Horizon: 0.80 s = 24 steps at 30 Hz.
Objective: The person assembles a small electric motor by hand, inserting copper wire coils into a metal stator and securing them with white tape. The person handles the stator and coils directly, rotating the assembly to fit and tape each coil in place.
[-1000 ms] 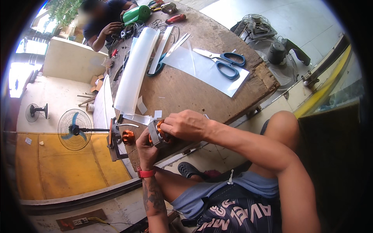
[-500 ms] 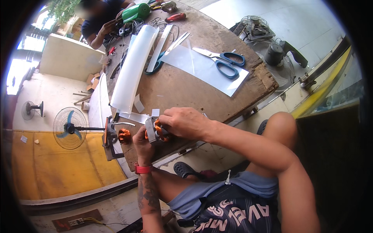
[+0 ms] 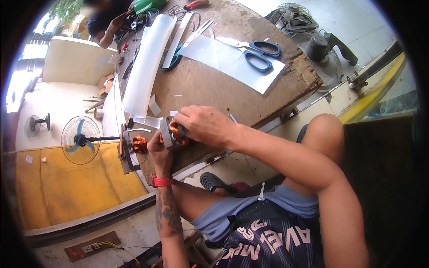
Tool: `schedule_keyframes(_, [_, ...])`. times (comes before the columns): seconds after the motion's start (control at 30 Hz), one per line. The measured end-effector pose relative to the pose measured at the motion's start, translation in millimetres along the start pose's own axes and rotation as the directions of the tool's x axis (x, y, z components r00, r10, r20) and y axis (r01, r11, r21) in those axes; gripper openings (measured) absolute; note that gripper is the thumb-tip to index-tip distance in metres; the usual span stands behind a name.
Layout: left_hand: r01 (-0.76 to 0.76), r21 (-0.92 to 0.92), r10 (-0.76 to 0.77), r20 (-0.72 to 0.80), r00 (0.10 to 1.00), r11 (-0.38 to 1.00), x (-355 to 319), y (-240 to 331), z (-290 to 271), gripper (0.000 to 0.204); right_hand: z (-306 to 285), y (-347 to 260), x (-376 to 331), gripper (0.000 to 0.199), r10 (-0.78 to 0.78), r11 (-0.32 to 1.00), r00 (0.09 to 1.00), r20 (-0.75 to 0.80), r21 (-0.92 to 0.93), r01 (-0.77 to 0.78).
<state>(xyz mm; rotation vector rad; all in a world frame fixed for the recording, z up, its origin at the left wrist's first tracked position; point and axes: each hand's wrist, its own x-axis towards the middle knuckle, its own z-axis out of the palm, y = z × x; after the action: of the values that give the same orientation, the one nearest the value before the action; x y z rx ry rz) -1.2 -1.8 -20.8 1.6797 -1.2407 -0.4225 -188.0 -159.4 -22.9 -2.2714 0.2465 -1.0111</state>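
Observation:
Above the near left corner of the wooden table, my left hand [image 3: 160, 152] grips a motor stator [image 3: 167, 133], a grey metal core with orange copper windings. On its right side the fingers of my right hand [image 3: 203, 125] are closed at the copper coils; the fingertips are partly hidden, and whether they pinch a separate piece cannot be made out. A second copper-wound part [image 3: 139, 144] lies left of my left hand. Just beyond the hands are small cut pieces of white sheet [image 3: 154, 106].
The wooden table [image 3: 210, 98] carries a roll of translucent sheet [image 3: 149, 67], a flat sheet [image 3: 237, 64], blue-handled scissors [image 3: 258, 62] and a second pair [image 3: 174, 60]. A co-worker [image 3: 105, 27] sits at the far left. Fan parts [image 3: 317, 49] lie on the right floor; a standing fan [image 3: 80, 139] is left.
The table and its contents sit higher in view as the head view tilts down. Both hands stay on the stator, which has turned slightly.

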Motion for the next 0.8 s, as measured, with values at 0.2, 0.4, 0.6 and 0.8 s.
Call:
schedule_keyframes(0.2, [-0.119,0.066,0.121,-0.028,0.992,0.991,3.5,-3.6,1.3,0.04,-14.5,10.7,2.2,0.019,0.101,0.961,0.99,0.097,0.247,-0.122])
schedule_keyframes(0.4, [-0.285,0.328,0.336,-0.113,0.935,0.901,5.1,8.0,8.6,0.04,-17.5,16.9,11.0,0.017,0.102,0.977,0.994,0.048,0.184,-0.109])
schedule_keyframes(0.6, [-0.243,0.385,0.326,-0.167,0.931,0.891,2.5,6.3,7.7,0.041,-19.6,16.4,18.1,0.018,0.069,0.988,0.993,0.099,0.134,-0.082])
schedule_keyframes(0.8, [-0.216,0.382,0.304,-0.187,0.934,0.899,-0.6,5.4,10.8,0.037,-25.2,14.7,22.6,0.021,0.084,0.992,0.981,0.172,0.077,-0.099])
